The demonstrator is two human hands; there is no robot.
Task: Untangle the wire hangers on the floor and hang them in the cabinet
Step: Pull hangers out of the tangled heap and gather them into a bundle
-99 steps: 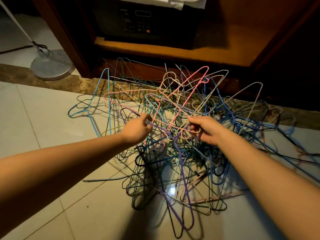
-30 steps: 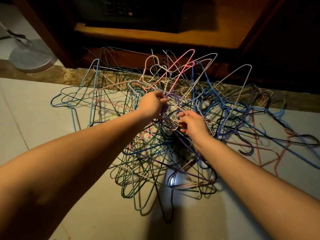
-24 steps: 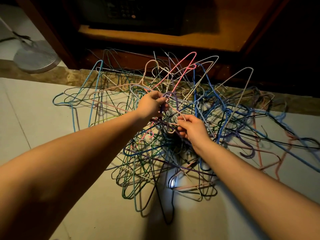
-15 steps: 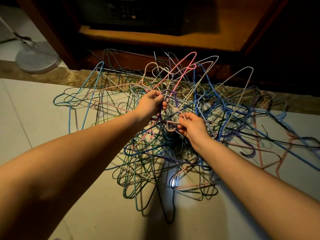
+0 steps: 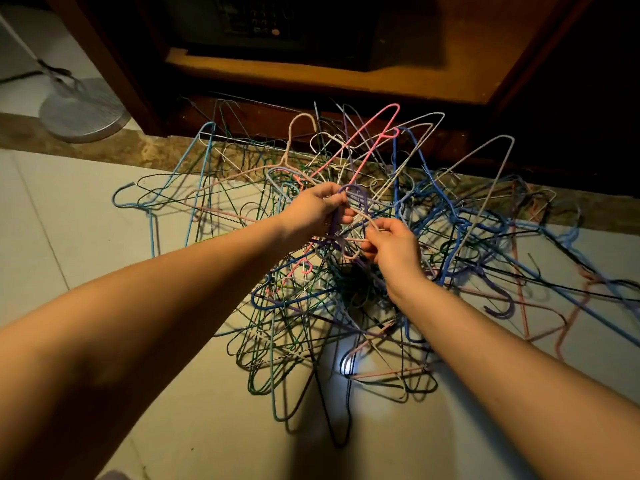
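Observation:
A big tangle of wire hangers (image 5: pixel 429 216) in pink, blue, green, purple and white lies on the pale floor before the wooden cabinet (image 5: pixel 311 74). My left hand (image 5: pixel 311 211) grips the neck of a purple hanger (image 5: pixel 360 199) whose hook curves up above my fingers. My right hand (image 5: pixel 391 247) pinches a beige-pink wire (image 5: pixel 363 218) that crosses the purple hanger's hook. Both hands are over the middle of the pile, a few centimetres apart. Which hanger the beige-pink wire belongs to is lost in the tangle.
A safe with a keypad (image 5: pixel 263 26) sits on the cabinet's bottom shelf. A round metal stand base (image 5: pixel 83 114) is on the floor at the far left. A dark marble strip (image 5: pixel 86 150) runs along the cabinet front. Loose hangers (image 5: pixel 561 292) spread right.
Over three seconds both hands moved up the pile and closer together. In the last second the left hand kept the purple hanger and the right hand shifted onto the beige-pink wire beside it.

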